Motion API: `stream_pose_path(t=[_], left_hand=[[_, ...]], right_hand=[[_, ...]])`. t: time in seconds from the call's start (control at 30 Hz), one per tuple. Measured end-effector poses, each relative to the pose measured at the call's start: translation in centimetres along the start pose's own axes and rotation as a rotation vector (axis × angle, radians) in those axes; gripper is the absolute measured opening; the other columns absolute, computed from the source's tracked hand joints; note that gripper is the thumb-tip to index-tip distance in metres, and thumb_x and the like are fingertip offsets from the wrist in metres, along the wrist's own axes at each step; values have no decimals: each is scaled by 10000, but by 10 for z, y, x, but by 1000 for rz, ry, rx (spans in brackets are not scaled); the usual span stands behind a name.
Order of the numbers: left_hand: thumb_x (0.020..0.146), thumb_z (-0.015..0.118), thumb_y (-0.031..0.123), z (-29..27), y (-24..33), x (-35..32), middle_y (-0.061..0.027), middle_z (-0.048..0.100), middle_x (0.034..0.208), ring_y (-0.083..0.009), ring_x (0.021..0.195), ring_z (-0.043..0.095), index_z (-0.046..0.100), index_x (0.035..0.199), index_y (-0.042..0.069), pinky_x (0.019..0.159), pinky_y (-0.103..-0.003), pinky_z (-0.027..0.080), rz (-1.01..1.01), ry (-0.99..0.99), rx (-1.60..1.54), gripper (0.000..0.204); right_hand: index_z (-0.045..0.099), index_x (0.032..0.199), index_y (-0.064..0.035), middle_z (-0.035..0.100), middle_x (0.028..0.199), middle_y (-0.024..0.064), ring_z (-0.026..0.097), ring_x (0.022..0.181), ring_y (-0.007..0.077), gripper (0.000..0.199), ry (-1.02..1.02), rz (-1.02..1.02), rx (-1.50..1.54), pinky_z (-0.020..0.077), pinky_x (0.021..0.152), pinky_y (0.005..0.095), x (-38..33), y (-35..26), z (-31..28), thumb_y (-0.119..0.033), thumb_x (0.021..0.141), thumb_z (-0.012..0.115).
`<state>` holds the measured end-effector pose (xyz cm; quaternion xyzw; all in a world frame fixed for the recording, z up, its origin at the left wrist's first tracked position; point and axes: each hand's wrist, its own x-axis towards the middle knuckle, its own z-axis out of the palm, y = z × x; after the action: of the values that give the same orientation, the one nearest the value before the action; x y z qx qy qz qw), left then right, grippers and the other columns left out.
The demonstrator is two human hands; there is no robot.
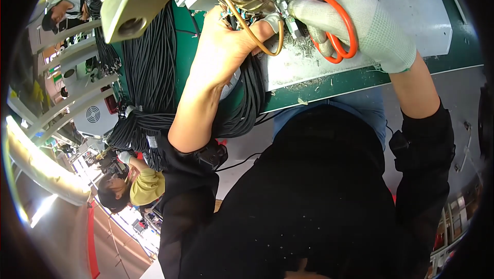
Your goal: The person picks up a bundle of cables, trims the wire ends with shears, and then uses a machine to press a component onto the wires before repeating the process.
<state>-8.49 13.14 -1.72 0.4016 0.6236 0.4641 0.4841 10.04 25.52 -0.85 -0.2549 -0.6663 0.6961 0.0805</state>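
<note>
My right hand, in a whitish knit glove, is closed around scissors with orange-red looped handles and dark blades. Its thumb and forefinger reach a small shiny metal fitting below the machine head. My left hand is bare except for a pale cover on the thumb tip. It is closed around a bunch of fine wire ends with small metal tips, partly hidden by the machine. A tan loop of tube or cable hangs in front of the left thumb.
A metal machine arm crosses the top left. Bundles of black cables lie on the green table. Scraps litter a white sheet. At the left, a person in yellow sits beyond the cables; another person is farther back.
</note>
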Motion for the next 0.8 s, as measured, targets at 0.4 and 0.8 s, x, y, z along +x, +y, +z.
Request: stream_pose_path(t=[0.4,0.8], left_hand=[[810,695,65,3,-4,-7,-10,624,816,-57,672,554,627,1017,15,566,-205,445,-127,37,12,223],[828,722,119,7,4,-5,2,621,753,-63,691,563,644,999,6,580,-217,458,-149,108,81,219]], right_hand=[[629,901,-26,544,576,44,548,476,106,195,240,-1004,-552,413,436,241,16,52,4,-216,905,587],[638,900,-65,569,585,57,592,461,162,122,-97,-675,-427,433,423,278,9,17,-14,-164,878,571]])
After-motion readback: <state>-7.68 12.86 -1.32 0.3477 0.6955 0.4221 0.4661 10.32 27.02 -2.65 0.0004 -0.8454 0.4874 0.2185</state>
